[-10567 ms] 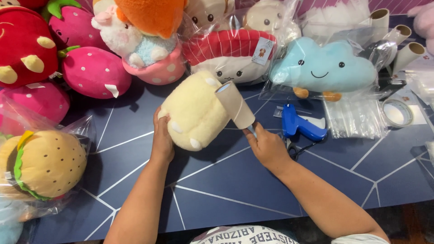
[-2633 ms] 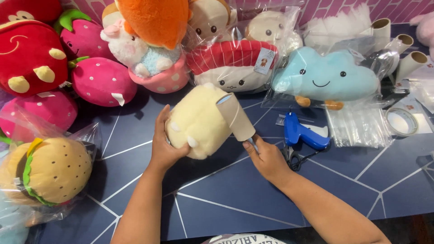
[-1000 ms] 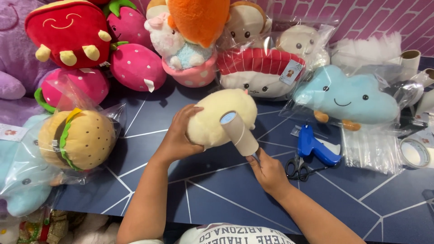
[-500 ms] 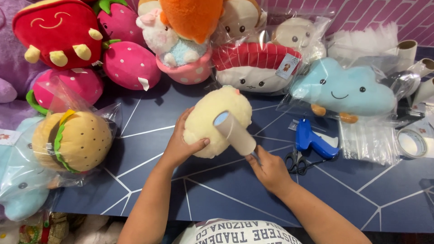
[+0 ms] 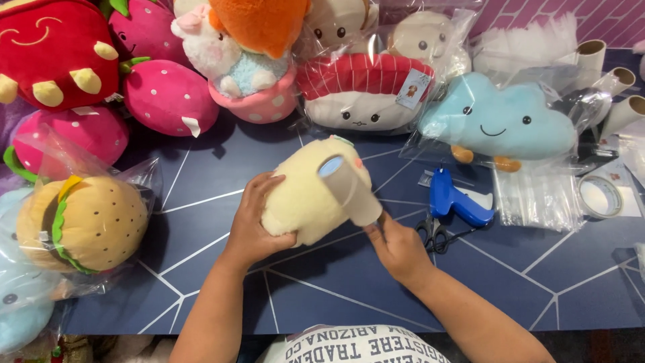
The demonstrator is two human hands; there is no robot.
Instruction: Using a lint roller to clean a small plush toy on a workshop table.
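Holding a cream plush toy [image 5: 306, 198] and working a lint roller [image 5: 349, 188] over it.

I am cupping the plush toy's near-left side with my left hand [image 5: 255, 225], fingers curled into its fur, and I am gripping the lint roller's handle in my closed right hand [image 5: 398, 247], its pale drum lying against the toy's upper right. The toy is sitting above the dark blue table [image 5: 322, 296]. Right of the toy, a blue tagging gun [image 5: 457, 200] and scissors [image 5: 433, 235] are lying; left of it, a bagged burger plush [image 5: 84, 225].

Plush toy [image 5: 302, 198] sitting mid-table between both hands, scissors [image 5: 433, 235] lying right (burger plush [image 5: 80, 225] resting far left).
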